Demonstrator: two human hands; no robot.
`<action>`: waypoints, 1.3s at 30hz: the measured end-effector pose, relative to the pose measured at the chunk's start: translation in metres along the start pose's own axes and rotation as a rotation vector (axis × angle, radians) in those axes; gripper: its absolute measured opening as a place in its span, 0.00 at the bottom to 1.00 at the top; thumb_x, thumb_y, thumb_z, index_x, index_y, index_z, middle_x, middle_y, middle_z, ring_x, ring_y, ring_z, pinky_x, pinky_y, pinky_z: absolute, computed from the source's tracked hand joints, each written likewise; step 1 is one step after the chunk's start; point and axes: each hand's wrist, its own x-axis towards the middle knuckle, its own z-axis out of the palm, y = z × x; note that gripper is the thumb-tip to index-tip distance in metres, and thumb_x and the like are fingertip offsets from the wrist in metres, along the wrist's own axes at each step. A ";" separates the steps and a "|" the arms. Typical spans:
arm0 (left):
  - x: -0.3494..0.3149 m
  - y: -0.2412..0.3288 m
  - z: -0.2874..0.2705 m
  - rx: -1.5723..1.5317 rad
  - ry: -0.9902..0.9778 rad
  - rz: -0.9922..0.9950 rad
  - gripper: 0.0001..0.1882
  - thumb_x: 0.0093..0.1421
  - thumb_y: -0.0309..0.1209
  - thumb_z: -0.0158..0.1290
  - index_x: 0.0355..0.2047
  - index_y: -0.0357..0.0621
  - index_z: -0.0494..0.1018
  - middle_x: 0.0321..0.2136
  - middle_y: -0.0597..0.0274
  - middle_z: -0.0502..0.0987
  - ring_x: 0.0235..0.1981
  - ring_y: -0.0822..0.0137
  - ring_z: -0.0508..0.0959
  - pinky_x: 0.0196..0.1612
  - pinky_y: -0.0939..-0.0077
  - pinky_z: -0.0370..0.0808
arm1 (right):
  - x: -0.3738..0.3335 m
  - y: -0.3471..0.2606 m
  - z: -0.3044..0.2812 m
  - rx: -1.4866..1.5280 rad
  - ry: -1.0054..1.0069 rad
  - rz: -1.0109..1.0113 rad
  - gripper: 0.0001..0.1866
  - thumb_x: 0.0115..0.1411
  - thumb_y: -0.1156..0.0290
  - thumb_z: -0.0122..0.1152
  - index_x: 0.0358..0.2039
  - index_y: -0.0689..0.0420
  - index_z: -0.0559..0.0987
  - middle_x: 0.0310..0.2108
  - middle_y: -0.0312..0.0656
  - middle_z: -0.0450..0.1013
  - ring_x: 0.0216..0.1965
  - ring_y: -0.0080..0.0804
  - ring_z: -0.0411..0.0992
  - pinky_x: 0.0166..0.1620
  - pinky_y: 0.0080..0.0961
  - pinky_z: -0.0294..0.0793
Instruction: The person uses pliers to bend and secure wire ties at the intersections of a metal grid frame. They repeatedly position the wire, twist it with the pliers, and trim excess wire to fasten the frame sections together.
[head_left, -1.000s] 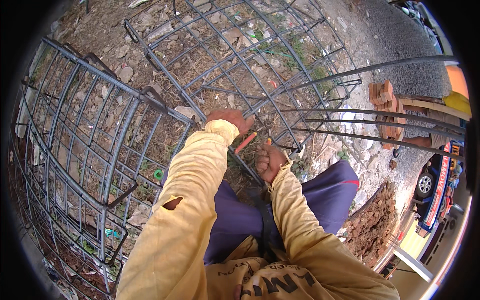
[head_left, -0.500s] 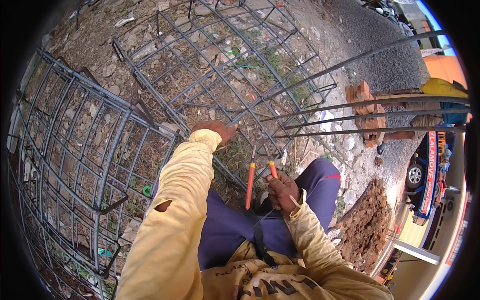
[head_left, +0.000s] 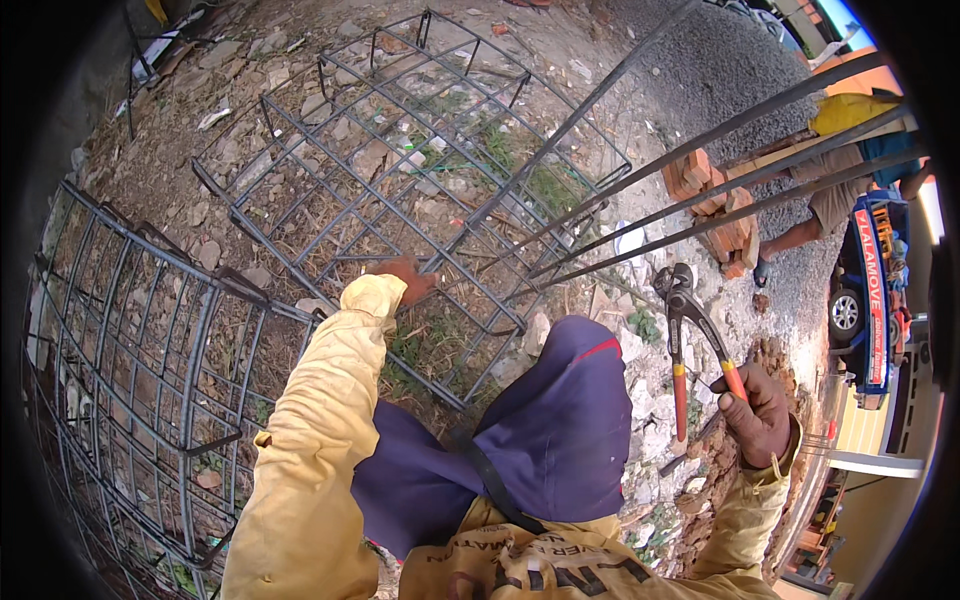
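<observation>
At the near edge of a steel rebar cage [head_left: 375, 190], my left hand [head_left: 408, 277] reaches in with its fingers curled round a bar; the fingertips are partly hidden. My right hand [head_left: 758, 418] is held out to the right, beyond my knee. It is closed on one handle of a pair of pincers [head_left: 690, 305] with dark metal jaws and red-orange grips. The pincers' handles are spread, and the second one hangs free of my palm. Their jaws point away from me and touch nothing.
A second rebar cage [head_left: 185, 350] stands at my left. Long loose bars [head_left: 700, 180] slant up to the right, past stacked bricks [head_left: 712, 205]. Another person's leg [head_left: 815, 230] shows behind them. A blue vehicle [head_left: 868, 300] stands far right. Rubble and weeds cover the ground.
My right hand has swung from between my knees out to the right with the pincers. My left hand stays at the cage. The view has shifted, and the other person's legs show more.
</observation>
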 end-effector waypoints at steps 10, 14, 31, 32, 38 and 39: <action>-0.024 0.109 -0.044 -0.677 0.221 0.638 0.32 0.64 0.54 0.46 0.53 0.38 0.71 0.47 0.48 0.75 0.49 0.58 0.74 0.54 0.66 0.67 | 0.031 0.271 0.045 -0.481 0.220 0.285 0.17 0.58 0.60 0.59 0.34 0.64 0.75 0.22 0.48 0.72 0.25 0.40 0.71 0.32 0.35 0.69; -0.031 0.156 -0.035 -0.721 0.167 0.790 0.34 0.66 0.55 0.42 0.57 0.36 0.66 0.53 0.48 0.71 0.55 0.56 0.69 0.58 0.66 0.63 | 0.024 0.355 0.092 -0.529 0.272 0.594 0.18 0.57 0.58 0.58 0.37 0.62 0.75 0.29 0.57 0.76 0.32 0.56 0.75 0.37 0.46 0.73; -0.004 0.194 0.005 -0.778 0.423 0.642 0.35 0.66 0.63 0.31 0.23 0.40 0.64 0.19 0.63 0.65 0.24 0.68 0.69 0.31 0.72 0.67 | 0.003 0.464 0.208 -0.077 -0.207 0.486 0.23 0.54 0.53 0.61 0.43 0.59 0.75 0.31 0.52 0.77 0.35 0.47 0.77 0.39 0.38 0.74; -0.003 0.197 0.005 -0.782 0.430 0.641 0.36 0.65 0.63 0.31 0.22 0.40 0.63 0.19 0.63 0.65 0.24 0.69 0.68 0.30 0.72 0.67 | 0.008 0.471 0.210 -0.064 -0.233 0.474 0.23 0.54 0.54 0.61 0.42 0.59 0.75 0.31 0.51 0.78 0.35 0.46 0.78 0.39 0.37 0.74; 0.009 0.203 0.002 -0.891 0.394 0.666 0.33 0.65 0.63 0.33 0.23 0.43 0.61 0.19 0.62 0.62 0.24 0.65 0.66 0.35 0.69 0.67 | 0.007 0.514 0.201 -0.009 -0.439 0.274 0.16 0.58 0.59 0.56 0.30 0.62 0.79 0.24 0.47 0.76 0.23 0.38 0.73 0.32 0.36 0.72; 0.010 0.203 0.002 -0.887 0.393 0.665 0.33 0.65 0.63 0.33 0.23 0.43 0.61 0.19 0.62 0.62 0.24 0.65 0.66 0.35 0.68 0.67 | 0.006 0.517 0.196 -0.040 -0.472 0.190 0.16 0.59 0.60 0.55 0.29 0.62 0.79 0.23 0.46 0.76 0.22 0.37 0.72 0.31 0.37 0.72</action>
